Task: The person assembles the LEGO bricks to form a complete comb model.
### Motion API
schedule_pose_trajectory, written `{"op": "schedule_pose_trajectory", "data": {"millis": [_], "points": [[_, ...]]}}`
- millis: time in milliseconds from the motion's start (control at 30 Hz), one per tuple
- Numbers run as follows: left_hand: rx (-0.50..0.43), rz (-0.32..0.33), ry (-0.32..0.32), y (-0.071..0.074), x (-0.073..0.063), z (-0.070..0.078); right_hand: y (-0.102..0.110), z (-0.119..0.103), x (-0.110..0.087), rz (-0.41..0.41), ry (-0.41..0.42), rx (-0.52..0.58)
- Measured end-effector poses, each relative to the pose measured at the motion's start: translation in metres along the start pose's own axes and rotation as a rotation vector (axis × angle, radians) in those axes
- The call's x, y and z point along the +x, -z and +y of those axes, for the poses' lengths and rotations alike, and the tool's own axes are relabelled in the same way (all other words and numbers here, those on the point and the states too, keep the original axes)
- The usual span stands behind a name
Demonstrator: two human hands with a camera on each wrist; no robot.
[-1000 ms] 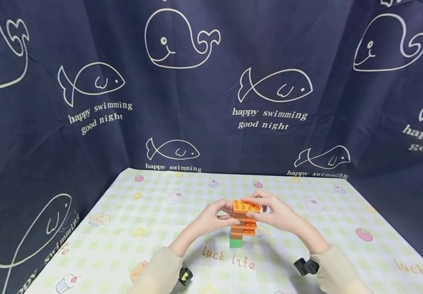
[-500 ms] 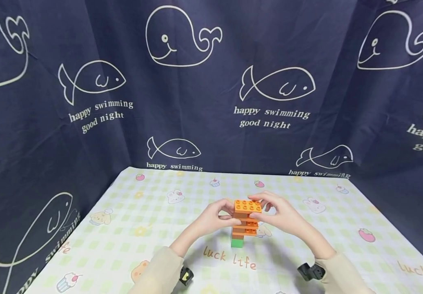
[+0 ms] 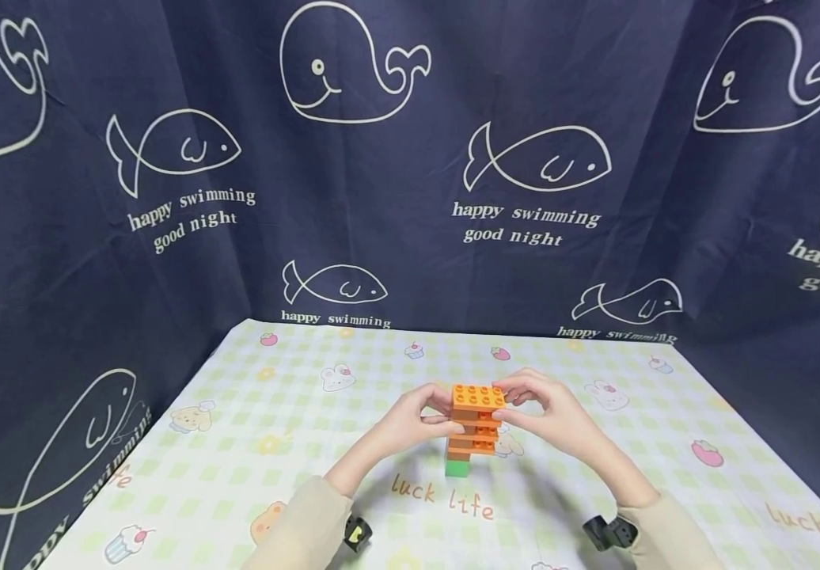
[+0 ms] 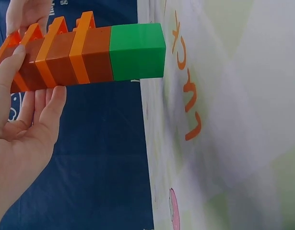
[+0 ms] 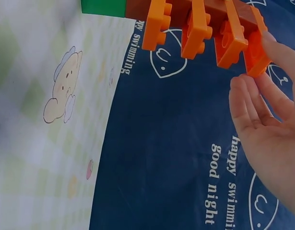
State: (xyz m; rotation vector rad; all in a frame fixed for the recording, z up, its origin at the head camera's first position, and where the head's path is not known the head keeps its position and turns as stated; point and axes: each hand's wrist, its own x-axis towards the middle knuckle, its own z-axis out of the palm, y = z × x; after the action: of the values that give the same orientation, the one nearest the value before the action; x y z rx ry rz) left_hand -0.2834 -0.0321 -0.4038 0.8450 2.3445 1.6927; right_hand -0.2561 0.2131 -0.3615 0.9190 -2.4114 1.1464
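Note:
A tower of toy building bricks (image 3: 461,443) stands in the middle of the head view. It has a green brick (image 4: 137,51) at the base, then brown bricks (image 4: 97,55) alternating with thin orange bricks whose studded ends jut to the right. A studded orange brick (image 3: 478,396) tops it. My left hand (image 3: 413,416) grips the upper tower from the left, thumb in front and fingers behind. At the right end of the top orange brick, my right hand (image 3: 545,408) pinches the edge between thumb and fingertips; its thumb (image 5: 277,48) lies against that brick.
A table with a pale green checked cloth (image 3: 275,396) printed with cartoon figures spreads around the tower. Dark blue curtains (image 3: 396,198) with white fish and whales enclose the back and sides. A black wrist camera (image 3: 609,532) sits at the right sleeve, another (image 3: 357,533) at the left.
My right hand has drawn to the right, its fingers sliding from over the top orange brick's studs to its right end. The left hand keeps its hold on the tower.

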Motion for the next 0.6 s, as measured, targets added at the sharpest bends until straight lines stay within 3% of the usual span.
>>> {"op": "schedule_pose_trajectory", "data": {"millis": [333,600], "points": [[-0.051,0.011,-0.033,-0.0004,-0.0013,0.0014,-0.0007,-0.0031,-0.0029,0.042,-0.085,0.103],[-0.032,0.104,-0.042,0.0001,-0.0014,-0.0028,-0.0018,-0.0040,0.0049,0.054,-0.148,0.074]]}}
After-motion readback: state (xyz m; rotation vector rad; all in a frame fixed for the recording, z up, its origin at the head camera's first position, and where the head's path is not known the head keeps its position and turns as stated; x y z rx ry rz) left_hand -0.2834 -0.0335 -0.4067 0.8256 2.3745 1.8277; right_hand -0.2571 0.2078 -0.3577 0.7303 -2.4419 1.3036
